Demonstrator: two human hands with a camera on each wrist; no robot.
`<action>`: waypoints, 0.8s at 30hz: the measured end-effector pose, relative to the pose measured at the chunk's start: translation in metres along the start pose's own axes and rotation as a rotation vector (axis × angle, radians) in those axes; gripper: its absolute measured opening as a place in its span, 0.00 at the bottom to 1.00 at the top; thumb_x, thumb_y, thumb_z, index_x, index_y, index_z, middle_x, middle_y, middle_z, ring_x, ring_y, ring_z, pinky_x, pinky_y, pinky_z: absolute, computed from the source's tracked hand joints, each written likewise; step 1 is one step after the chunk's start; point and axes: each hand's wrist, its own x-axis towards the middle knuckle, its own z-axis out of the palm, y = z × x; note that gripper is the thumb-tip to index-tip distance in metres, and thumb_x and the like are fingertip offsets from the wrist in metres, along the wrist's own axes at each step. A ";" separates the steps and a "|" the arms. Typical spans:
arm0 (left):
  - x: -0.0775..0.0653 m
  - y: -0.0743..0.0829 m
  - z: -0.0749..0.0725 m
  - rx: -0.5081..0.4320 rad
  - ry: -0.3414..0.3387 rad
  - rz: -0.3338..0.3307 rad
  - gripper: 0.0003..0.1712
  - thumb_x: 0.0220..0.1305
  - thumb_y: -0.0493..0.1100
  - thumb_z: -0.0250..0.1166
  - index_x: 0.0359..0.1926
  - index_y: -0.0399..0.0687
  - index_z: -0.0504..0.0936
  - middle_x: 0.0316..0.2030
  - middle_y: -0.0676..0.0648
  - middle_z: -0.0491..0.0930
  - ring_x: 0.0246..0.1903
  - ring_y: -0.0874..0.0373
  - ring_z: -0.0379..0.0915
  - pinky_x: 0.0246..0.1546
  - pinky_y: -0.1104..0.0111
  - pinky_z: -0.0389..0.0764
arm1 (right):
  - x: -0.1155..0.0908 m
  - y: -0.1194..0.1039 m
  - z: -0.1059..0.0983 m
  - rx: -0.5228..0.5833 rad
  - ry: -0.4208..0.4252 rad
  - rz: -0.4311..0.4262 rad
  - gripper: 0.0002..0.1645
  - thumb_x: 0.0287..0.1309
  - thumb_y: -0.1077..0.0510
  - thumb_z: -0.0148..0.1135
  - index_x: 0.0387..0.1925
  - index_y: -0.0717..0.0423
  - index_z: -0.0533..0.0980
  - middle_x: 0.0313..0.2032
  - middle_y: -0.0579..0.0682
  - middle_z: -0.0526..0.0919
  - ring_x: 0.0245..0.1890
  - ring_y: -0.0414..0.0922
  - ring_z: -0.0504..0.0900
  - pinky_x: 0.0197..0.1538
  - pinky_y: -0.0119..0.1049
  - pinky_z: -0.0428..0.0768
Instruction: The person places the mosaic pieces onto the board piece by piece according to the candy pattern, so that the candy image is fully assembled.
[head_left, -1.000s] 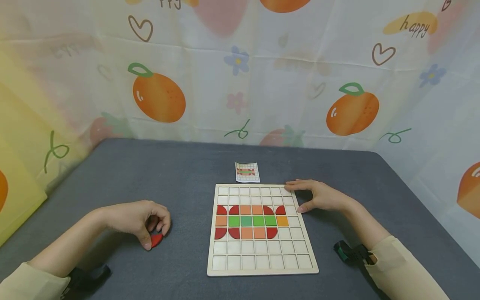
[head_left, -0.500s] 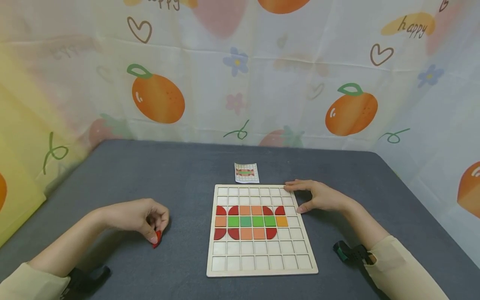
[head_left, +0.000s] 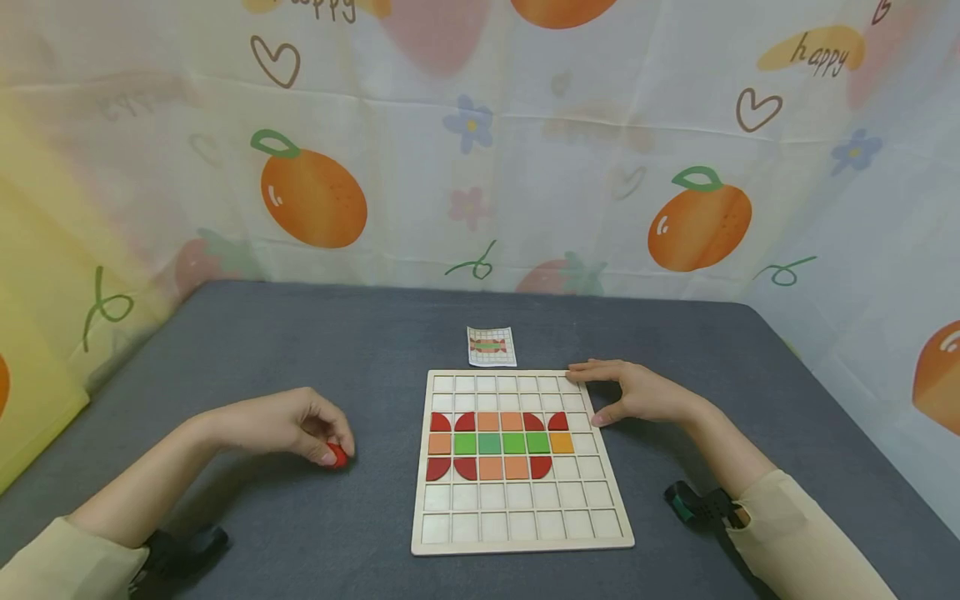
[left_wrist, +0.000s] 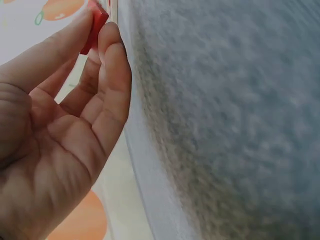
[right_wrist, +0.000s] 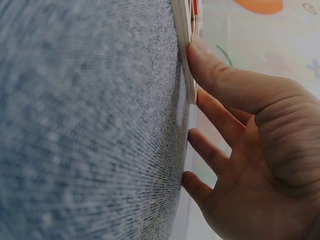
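Note:
My left hand (head_left: 300,425) pinches a small red tile (head_left: 337,456) between thumb and fingers, left of the board and above the table; the left wrist view shows the red tile (left_wrist: 95,30) at the fingertips. A pale wooden grid board (head_left: 525,546) lies flat, with red quarter-round tiles (head_left: 438,468), salmon squares (head_left: 490,467), green squares (head_left: 465,443) and an orange square (head_left: 561,442) in its cells. My right hand (head_left: 645,392) rests at the board's upper right corner, thumb on its right edge. In the right wrist view, the thumb touches the board's edge (right_wrist: 185,55).
A small printed card (head_left: 491,346) with a coloured grid pattern lies just beyond the board. Dark grey cloth covers the table (head_left: 360,333). A fruit-print curtain (head_left: 555,192) hangs behind and at the sides.
My left hand has lifted the red tile off the table and carried it slightly right and away from me. My right hand has stayed at the board's corner.

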 end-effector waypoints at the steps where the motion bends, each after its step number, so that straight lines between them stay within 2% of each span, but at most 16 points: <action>1: 0.002 0.001 0.000 0.003 0.008 -0.003 0.10 0.63 0.41 0.67 0.44 0.43 0.85 0.35 0.53 0.84 0.33 0.70 0.77 0.36 0.74 0.80 | 0.000 0.000 0.000 0.000 0.000 0.002 0.46 0.48 0.48 0.76 0.68 0.52 0.70 0.73 0.57 0.65 0.77 0.65 0.48 0.72 0.70 0.50; 6: 0.011 0.010 0.002 0.028 0.030 -0.013 0.10 0.64 0.41 0.66 0.45 0.44 0.86 0.35 0.51 0.84 0.33 0.69 0.77 0.37 0.74 0.80 | 0.000 -0.001 0.000 0.000 -0.001 0.011 0.46 0.48 0.48 0.76 0.69 0.52 0.69 0.73 0.58 0.65 0.77 0.65 0.48 0.72 0.71 0.49; 12: 0.022 0.020 0.006 0.041 0.053 -0.033 0.08 0.64 0.42 0.66 0.41 0.43 0.84 0.31 0.53 0.82 0.30 0.66 0.77 0.35 0.72 0.79 | 0.000 -0.002 0.000 -0.008 0.003 0.013 0.46 0.48 0.48 0.76 0.69 0.52 0.69 0.73 0.58 0.65 0.77 0.65 0.49 0.72 0.71 0.50; 18: 0.035 0.028 0.010 0.037 0.076 -0.057 0.07 0.61 0.41 0.68 0.38 0.42 0.83 0.30 0.52 0.83 0.30 0.62 0.81 0.35 0.70 0.81 | 0.000 -0.002 0.000 -0.005 0.002 0.014 0.46 0.48 0.48 0.76 0.69 0.52 0.69 0.73 0.58 0.64 0.77 0.65 0.49 0.72 0.71 0.50; 24: 0.053 0.039 0.019 0.037 0.155 -0.021 0.06 0.58 0.38 0.70 0.36 0.41 0.84 0.29 0.49 0.84 0.29 0.61 0.80 0.34 0.70 0.81 | 0.000 -0.002 0.000 0.002 0.004 0.018 0.46 0.48 0.48 0.76 0.69 0.52 0.69 0.73 0.57 0.65 0.77 0.65 0.49 0.72 0.71 0.49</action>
